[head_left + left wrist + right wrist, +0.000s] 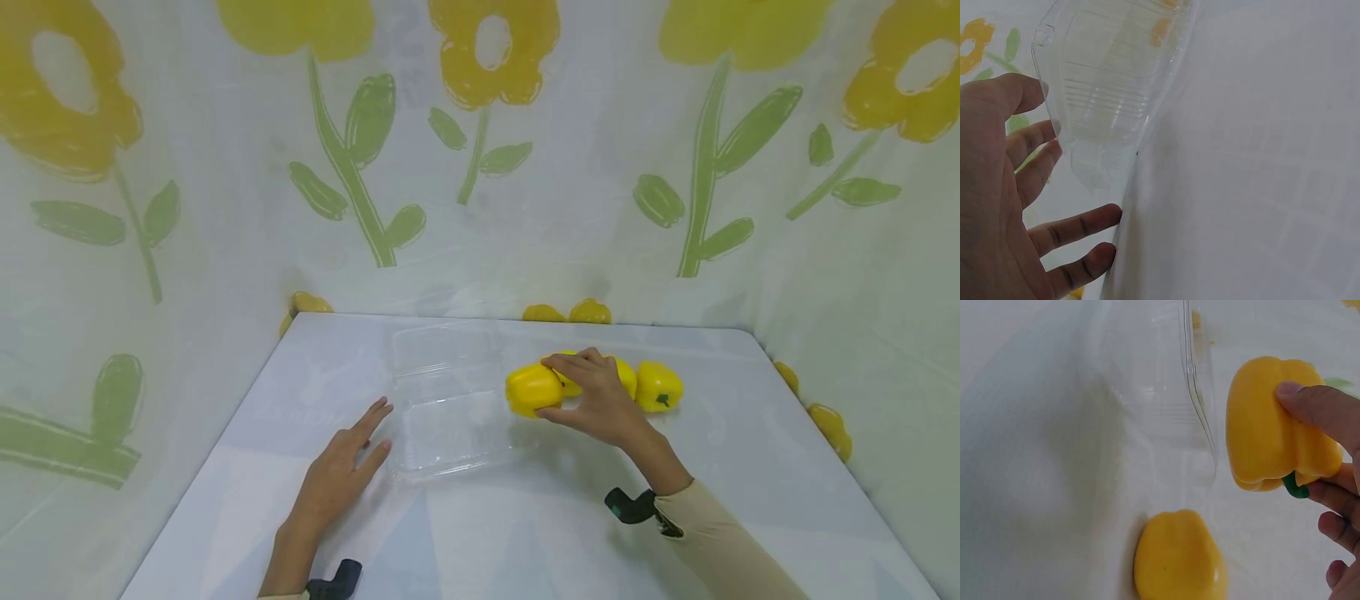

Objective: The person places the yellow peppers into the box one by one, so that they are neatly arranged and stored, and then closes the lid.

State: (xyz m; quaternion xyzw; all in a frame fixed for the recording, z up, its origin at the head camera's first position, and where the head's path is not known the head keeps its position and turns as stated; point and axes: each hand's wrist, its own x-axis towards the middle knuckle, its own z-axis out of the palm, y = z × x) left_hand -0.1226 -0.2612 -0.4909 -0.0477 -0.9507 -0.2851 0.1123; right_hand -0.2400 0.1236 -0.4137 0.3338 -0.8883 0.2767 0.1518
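Observation:
My right hand grips a yellow bell pepper between thumb and fingers, beside the right edge of a clear plastic clamshell box. In the right wrist view the pepper shows its short green stem, and the thumb presses on its side. The box lies unfolded, its lid half toward the back. My left hand has its fingers loosely extended at the left edge of the box. In the left wrist view, the thumb and fingertips are right at the rim of the clear plastic.
More yellow bell peppers lie in a row to the right of the box, partly hidden by my right hand; the end one shows its green stem. The white table meets a flower-printed curtain at the back and sides.

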